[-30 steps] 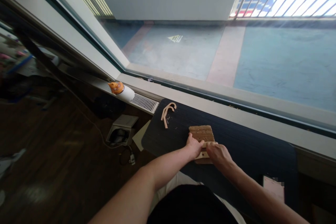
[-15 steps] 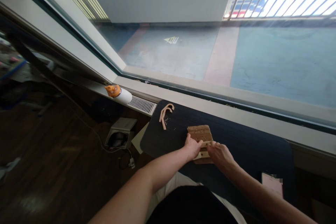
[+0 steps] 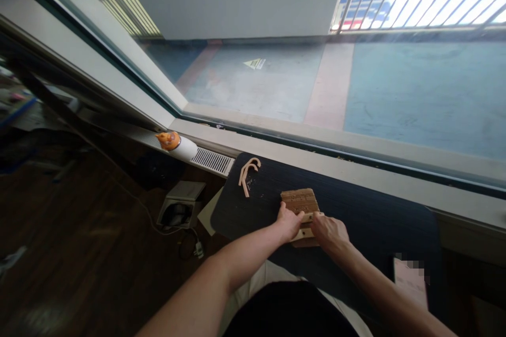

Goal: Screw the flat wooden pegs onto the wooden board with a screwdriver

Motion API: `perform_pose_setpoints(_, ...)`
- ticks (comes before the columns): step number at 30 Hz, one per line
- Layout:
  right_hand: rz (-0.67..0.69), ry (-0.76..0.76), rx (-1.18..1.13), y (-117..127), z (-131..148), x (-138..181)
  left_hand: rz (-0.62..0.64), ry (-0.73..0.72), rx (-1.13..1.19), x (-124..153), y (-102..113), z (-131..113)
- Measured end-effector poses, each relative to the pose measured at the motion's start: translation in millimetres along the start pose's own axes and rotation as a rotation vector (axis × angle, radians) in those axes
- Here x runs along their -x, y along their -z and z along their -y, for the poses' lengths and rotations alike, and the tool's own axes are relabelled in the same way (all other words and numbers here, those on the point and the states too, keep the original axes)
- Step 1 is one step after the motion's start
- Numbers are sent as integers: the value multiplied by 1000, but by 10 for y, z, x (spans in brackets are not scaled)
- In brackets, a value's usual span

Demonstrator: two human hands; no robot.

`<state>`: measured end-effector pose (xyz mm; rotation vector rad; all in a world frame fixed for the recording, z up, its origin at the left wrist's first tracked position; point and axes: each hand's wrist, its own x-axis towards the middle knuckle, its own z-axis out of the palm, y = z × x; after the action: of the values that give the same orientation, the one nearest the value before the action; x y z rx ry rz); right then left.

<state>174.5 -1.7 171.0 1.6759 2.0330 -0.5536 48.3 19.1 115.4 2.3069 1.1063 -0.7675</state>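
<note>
Evidently, two hooked pieces (image 3: 243,175) lay by the far left corner of the tabletop (image 3: 375,221). Rightward, set in from the far edge, was the cardboard (image 3: 299,200), the left hand (image 3: 289,224) holding its left side, thumb on a pale strip (image 3: 307,218). The right hand's (image 3: 330,229) fingers bunched at the strip's end, grip hidden. A pinkish sheet (image 3: 409,278) lay near the right edge.

Block (image 3: 299,200) looks like rough corrugated cardboard; strip (image 3: 300,235) is smooth pale wood; hooks (image 3: 245,189) look wooden, smooth; tabletop (image 3: 375,221) is matt.
</note>
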Motion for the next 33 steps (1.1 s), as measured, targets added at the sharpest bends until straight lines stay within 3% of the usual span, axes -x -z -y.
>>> perform_pose_setpoints(8,4,91,15,62,-38,46,-20,6,-1,6,-50,-16)
perform_pose_setpoints(14,69,-16,-26,-169,-115,23,-37,12,5,-17,-66,-29)
perform_pose_setpoints(19,91,-43,-50,-113,-146,3,-23,1,-2,-31,-80,-13)
perform_pose_setpoints(26,55,120,-25,120,-95,50,-34,-3,5,-2,-59,-6)
perform_pose_setpoints(33,47,160,-64,0,-215,0,-20,-5,23,-2,-50,5)
